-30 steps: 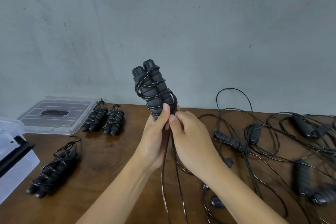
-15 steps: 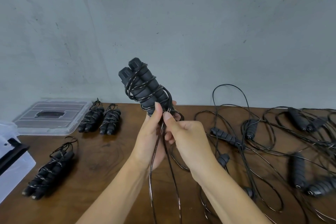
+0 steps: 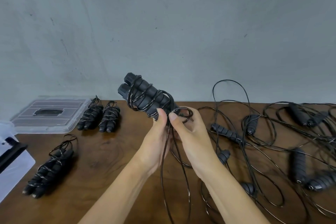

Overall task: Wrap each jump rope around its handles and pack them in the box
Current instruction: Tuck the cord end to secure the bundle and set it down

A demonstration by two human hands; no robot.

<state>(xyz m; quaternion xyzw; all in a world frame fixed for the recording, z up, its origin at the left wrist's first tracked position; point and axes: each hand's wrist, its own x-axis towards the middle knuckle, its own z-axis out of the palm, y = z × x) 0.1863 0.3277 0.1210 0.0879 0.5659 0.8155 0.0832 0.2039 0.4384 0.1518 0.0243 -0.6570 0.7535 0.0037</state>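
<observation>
Wrapping is the step you are in: through the head camera, your left hand (image 3: 154, 143) is gripping the lower end of the pair of black foam jump-rope handles (image 3: 143, 97), fingers curled round them, holding them tilted up and to the left above the brown wooden table (image 3: 109, 151). Your right hand (image 3: 189, 132) is pinching the thin black rope cord (image 3: 164, 162) just beside the handles, where a small loop is forming. Several turns are already lying round the handles, while a long slack length is hanging down between your wrists, so I judge this rope roughly half wound. Next you are likely needing to carry that loop round the handles and keep tension so the coils do not slip. Three wrapped black rope bundles (image 3: 99, 116) are lying on the table to the left, not yet packed, near the clear plastic box lid (image 3: 49, 114). Loose tangled ropes (image 3: 272, 142) are waiting on the right.
</observation>
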